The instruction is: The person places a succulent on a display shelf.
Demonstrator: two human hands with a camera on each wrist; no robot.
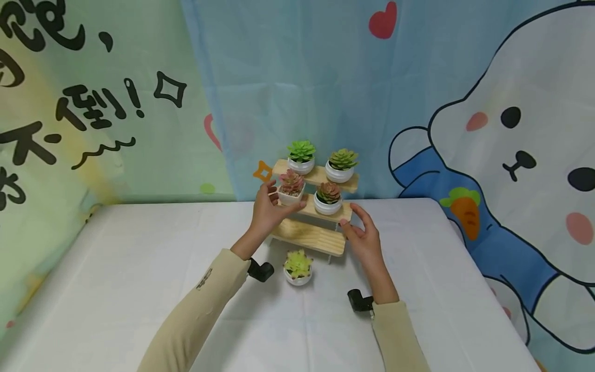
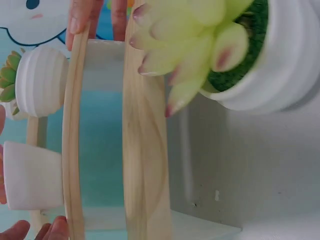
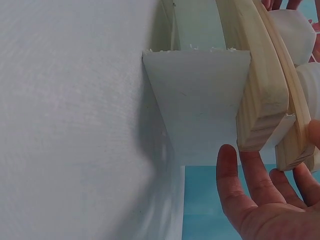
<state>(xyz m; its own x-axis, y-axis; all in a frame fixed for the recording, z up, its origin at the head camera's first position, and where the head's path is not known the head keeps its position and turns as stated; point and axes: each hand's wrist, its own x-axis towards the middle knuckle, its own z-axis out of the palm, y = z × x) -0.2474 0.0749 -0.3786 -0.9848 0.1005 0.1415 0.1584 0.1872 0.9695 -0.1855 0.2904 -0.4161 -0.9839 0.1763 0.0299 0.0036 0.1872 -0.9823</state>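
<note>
My left hand [image 1: 269, 209] is at the left end of a three-step wooden plant stand [image 1: 309, 235], thumb and fingers around a pink succulent in a square white pot [image 1: 291, 195]. The pot's base meets the middle step in the left wrist view. At the opposite end, my right hand [image 1: 364, 235] grips that step; in the right wrist view its fingers [image 3: 257, 180] are at the wooden edge. Beside the pink plant sits a reddish-green succulent in a round white pot [image 1: 328, 199]. A yellow-green succulent [image 1: 298, 266] stands on the cloth before the stand.
Two green succulents, one at left [image 1: 301, 157] and one at right [image 1: 341, 165], stand on the top step. White cloth [image 1: 153, 289] covers the table. Behind it hangs a printed curtain [image 1: 297, 62] with a cartoon animal. Black wrist cameras sit at both sleeves.
</note>
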